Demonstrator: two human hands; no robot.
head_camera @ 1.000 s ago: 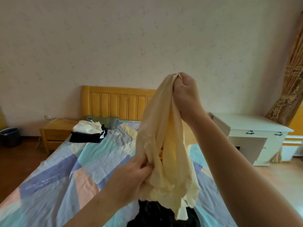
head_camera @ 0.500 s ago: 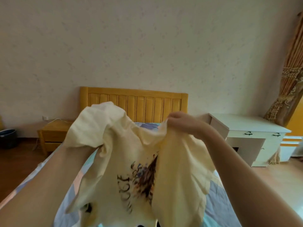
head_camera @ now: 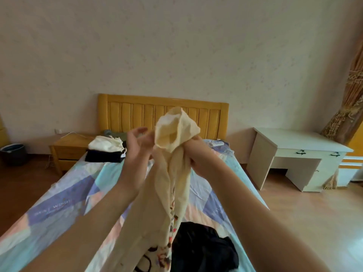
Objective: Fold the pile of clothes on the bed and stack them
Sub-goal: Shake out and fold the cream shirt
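1. Two hands are raised above the bed [head_camera: 82, 185], working a cream garment [head_camera: 172, 173] held in the air in front of the headboard [head_camera: 137, 112].
2. The right hand [head_camera: 196, 154] has its grip closed around the bunched cloth just under its puffed-up top; the rest hangs down in a long twist toward the bed's near end.
3. The left hand [head_camera: 137, 146] is beside the cloth with fingers spread and loose; whether it touches the fabric I cannot tell.
4. A black garment [head_camera: 202, 250] lies crumpled on the bed under the hanging cloth.
5. A folded stack [head_camera: 106, 150], white on black, sits on the bed near the headboard.
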